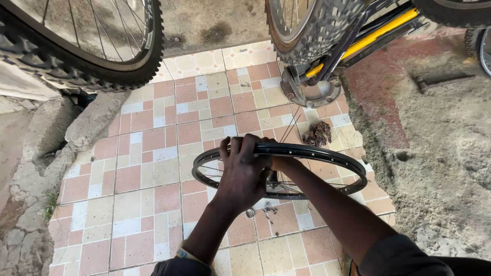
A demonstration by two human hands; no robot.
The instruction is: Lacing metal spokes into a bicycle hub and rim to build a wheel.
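Note:
A bare black bicycle rim (327, 156) with thin spokes is held tilted above a tiled floor (153, 168). My left hand (243, 171) grips the near-left part of the rim, fingers curled over its top edge. My right forearm reaches in from the lower right, and my right hand (276, 163) is mostly hidden behind the left hand near the hub. Whether it holds a spoke or the hub I cannot tell. Small metal parts (263, 209) lie on the tiles just below the rim.
A knobby bicycle tyre (102, 66) hangs at the upper left. Another wheel and a yellow-and-black frame (358, 38) with a disc stand at the upper right. A dark crumpled rag (317, 134) lies beyond the rim. Rough concrete borders the tiles on both sides.

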